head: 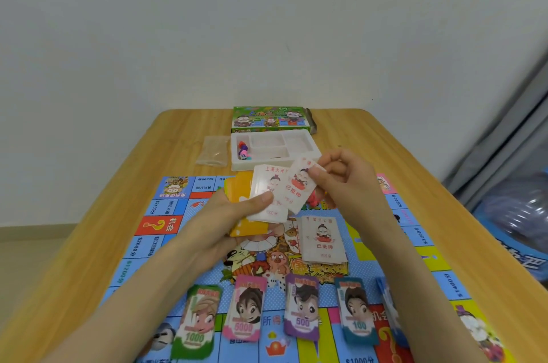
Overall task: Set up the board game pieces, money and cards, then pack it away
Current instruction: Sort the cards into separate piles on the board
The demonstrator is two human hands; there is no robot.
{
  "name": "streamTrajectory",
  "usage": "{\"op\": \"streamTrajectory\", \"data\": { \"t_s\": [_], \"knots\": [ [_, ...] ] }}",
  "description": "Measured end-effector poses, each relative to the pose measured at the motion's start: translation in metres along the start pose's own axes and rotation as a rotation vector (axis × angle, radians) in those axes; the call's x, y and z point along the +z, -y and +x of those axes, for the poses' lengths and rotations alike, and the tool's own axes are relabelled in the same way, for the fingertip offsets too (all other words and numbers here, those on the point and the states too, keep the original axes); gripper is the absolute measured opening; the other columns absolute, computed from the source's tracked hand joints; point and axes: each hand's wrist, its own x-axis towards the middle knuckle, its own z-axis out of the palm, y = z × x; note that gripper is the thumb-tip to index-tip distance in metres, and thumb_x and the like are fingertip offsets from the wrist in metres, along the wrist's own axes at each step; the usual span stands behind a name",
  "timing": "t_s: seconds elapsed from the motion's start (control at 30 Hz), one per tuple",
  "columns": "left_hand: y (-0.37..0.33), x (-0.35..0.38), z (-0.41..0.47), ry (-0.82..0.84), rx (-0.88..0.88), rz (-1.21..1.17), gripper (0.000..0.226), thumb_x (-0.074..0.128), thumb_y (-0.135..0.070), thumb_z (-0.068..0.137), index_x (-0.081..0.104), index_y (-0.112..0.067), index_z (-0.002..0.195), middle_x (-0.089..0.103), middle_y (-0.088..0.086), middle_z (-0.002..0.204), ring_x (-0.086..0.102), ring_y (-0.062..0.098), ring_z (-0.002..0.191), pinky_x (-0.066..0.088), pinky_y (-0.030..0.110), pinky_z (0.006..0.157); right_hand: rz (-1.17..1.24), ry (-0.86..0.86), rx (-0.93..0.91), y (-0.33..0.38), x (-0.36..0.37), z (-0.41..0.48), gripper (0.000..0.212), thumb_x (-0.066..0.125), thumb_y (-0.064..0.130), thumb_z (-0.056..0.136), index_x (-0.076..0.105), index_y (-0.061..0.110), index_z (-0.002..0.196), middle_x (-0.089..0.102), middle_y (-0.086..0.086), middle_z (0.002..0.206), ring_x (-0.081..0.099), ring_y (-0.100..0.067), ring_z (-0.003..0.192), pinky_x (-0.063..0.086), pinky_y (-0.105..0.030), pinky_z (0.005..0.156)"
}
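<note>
Money stacks (302, 307), held cards (267, 193), tray (246, 167), box (268, 119)

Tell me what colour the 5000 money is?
The 5000 money is pink, clearest in the head view.

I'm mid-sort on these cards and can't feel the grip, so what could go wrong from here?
1. The left hand holds white cards loosely over orange cards; the mixed stack may slip and scatter onto the board.
2. The pile on the board looks slightly uneven; adding the card pinched by the right hand could knock it askew.
3. The right forearm lies beside the blue money stack and may brush it.
</note>
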Motion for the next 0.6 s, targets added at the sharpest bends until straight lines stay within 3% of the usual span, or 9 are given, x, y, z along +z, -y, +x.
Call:
{"op": "streamTrajectory", "data": {
  "t_s": [0.13, 0.23, 0.3, 0.4, 0.5, 0.6],
  "knots": [
    [-0.002, -0.001, 0.0, -0.01, -0.008, -0.025, 0.041, 0.066, -0.016, 0.067, 0.063, -0.009, 0.107, 0.074, 0.013, 0.089, 0.073, 0.022, 0.071, 0.056, 0.027, 0.055, -0.106, -0.068, 0.105, -0.002, -0.016, 0.004, 0.012, 0.051, 0.008, 0.094, 0.059, 0.013, 0.086, 0.061, -0.001, 0.068, 0.053, -0.003, 0.055, 0.034, -0.011, 0.041],
    [-0.003, -0.001, -0.001, 0.014, -0.016, -0.065, 0.038, 0.065, -0.014, 0.07, 0.062, -0.011, 0.108, 0.073, 0.017, 0.097, 0.073, 0.024, 0.08, 0.057, 0.026, 0.055, -0.341, 0.097, 0.187, -0.006, -0.025, 0.006, 0.011, 0.055, 0.011, 0.093, 0.065, 0.012, 0.087, 0.062, -0.008, 0.069, 0.048, -0.004, 0.048, 0.031, -0.015, 0.041],
    [-0.003, -0.001, -0.001, 0.009, -0.016, -0.061, 0.036, 0.065, -0.014, 0.069, 0.063, -0.012, 0.105, 0.073, 0.016, 0.095, 0.073, 0.023, 0.079, 0.058, 0.026, 0.055, -0.477, 0.21, 0.203, -0.007, -0.026, 0.006, 0.01, 0.059, 0.012, 0.09, 0.066, 0.014, 0.083, 0.059, 0.0, 0.061, 0.046, -0.001, 0.044, 0.032, -0.015, 0.043],
    [-0.004, -0.001, -0.002, 0.0, -0.016, -0.029, 0.036, 0.067, -0.015, 0.067, 0.063, -0.014, 0.103, 0.074, 0.014, 0.092, 0.073, 0.024, 0.076, 0.058, 0.029, 0.059, -0.621, 0.316, 0.2, -0.009, -0.022, 0.006, 0.016, 0.062, 0.013, 0.088, 0.062, 0.021, 0.075, 0.06, 0.002, 0.067, 0.052, -0.002, 0.055, 0.041, -0.02, 0.053],
    [-0.004, 0.001, -0.003, 0.009, -0.006, -0.01, 0.029, 0.065, -0.015, 0.068, 0.062, -0.016, 0.097, 0.075, 0.007, 0.078, 0.071, 0.018, 0.064, 0.056, 0.025, 0.055, -0.704, 0.308, 0.181, -0.015, -0.02, 0.007, 0.021, 0.064, 0.012, 0.087, 0.058, 0.025, 0.07, 0.064, -0.002, 0.079, 0.058, -0.011, 0.069, 0.052, -0.029, 0.066],
    [-0.005, 0.003, -0.004, 0.023, -0.012, -0.017, 0.028, 0.064, -0.014, 0.068, 0.061, -0.015, 0.096, 0.074, 0.008, 0.077, 0.071, 0.018, 0.062, 0.056, 0.024, 0.055, -0.758, 0.288, 0.186, -0.019, -0.02, 0.006, 0.02, 0.065, 0.015, 0.086, 0.056, 0.025, 0.072, 0.06, 0.002, 0.081, 0.056, -0.008, 0.07, 0.043, -0.018, 0.056]
  ]
}}
